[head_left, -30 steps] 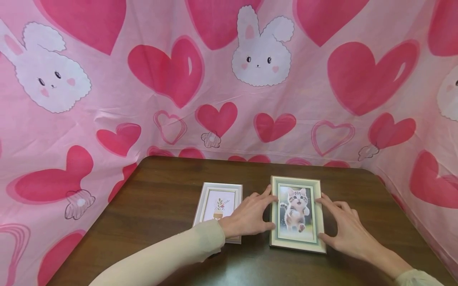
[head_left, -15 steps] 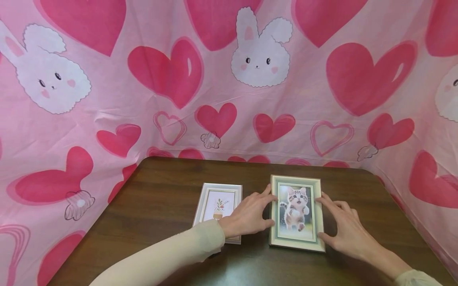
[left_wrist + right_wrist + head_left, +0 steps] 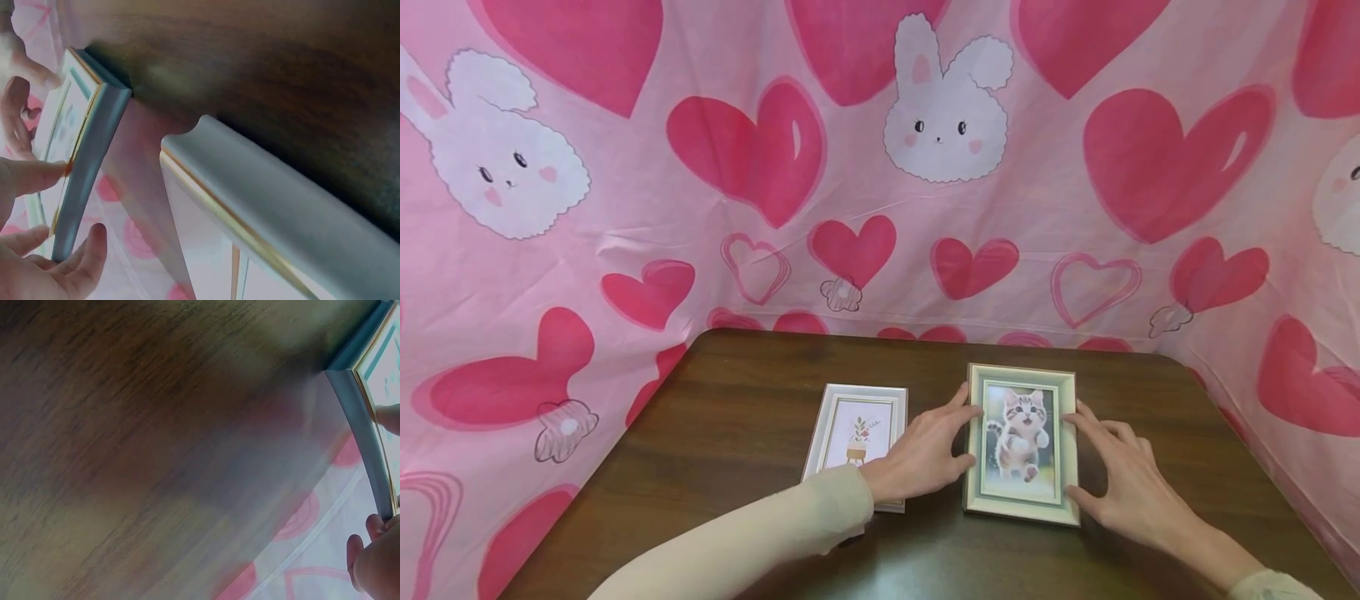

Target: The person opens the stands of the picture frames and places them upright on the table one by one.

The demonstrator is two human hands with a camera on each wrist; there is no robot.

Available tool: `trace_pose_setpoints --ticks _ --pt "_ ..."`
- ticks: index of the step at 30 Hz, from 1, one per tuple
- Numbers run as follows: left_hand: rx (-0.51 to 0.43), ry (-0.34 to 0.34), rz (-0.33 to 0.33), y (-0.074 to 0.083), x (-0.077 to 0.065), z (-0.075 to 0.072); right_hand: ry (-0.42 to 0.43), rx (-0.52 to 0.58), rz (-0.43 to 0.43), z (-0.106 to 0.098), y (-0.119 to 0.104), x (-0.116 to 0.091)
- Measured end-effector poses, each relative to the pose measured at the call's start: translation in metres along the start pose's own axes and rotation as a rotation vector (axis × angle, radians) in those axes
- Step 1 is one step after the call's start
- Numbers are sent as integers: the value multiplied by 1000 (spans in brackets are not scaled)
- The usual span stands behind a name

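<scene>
In the head view both hands are on a cream picture frame (image 3: pixel 1022 510) holding a kitten photo (image 3: pixel 1021 437). My left hand (image 3: pixel 921 454) grips its left edge, with thumb and forefinger on the front border. Other fingers reach behind the frame in the left wrist view. On the opposite edge, my right hand (image 3: pixel 1131 487) holds the border between thumb and fingers; the right wrist view shows fingertips (image 3: pixel 355 547) by the frame's far end. The far end tilts up, the near end close to the table. Partly under my left forearm lies a smaller white frame (image 3: pixel 868 392) with a potted-plant print.
The dark wooden table (image 3: pixel 760 367) has rounded far corners. A pink cloth (image 3: pixel 865 192) printed with hearts and rabbits hangs behind it and along both sides.
The far end of the kitten photo's frame has risen slightly, so the frame leans a little more towards me. Both hands keep their hold, and the white frame has stayed in place.
</scene>
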State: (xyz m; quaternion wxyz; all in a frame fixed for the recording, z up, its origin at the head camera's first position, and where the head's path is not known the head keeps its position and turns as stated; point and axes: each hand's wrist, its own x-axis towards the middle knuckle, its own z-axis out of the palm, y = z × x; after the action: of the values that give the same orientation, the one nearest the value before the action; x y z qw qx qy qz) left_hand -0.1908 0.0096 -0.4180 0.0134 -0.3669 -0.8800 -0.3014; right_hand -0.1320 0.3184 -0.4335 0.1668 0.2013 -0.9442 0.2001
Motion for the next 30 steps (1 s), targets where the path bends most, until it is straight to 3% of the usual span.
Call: trace_pose_setpoints --ticks 12,21,30 --pt "-88 51 4 5 -1 3 23 -21 -2 0 -3 -2" --pt "-259 51 -83 7 2 3 44 -38 -18 0 -3 -2" --pt "-268 78 -46 7 1 2 69 -31 -33 1 -3 -2"
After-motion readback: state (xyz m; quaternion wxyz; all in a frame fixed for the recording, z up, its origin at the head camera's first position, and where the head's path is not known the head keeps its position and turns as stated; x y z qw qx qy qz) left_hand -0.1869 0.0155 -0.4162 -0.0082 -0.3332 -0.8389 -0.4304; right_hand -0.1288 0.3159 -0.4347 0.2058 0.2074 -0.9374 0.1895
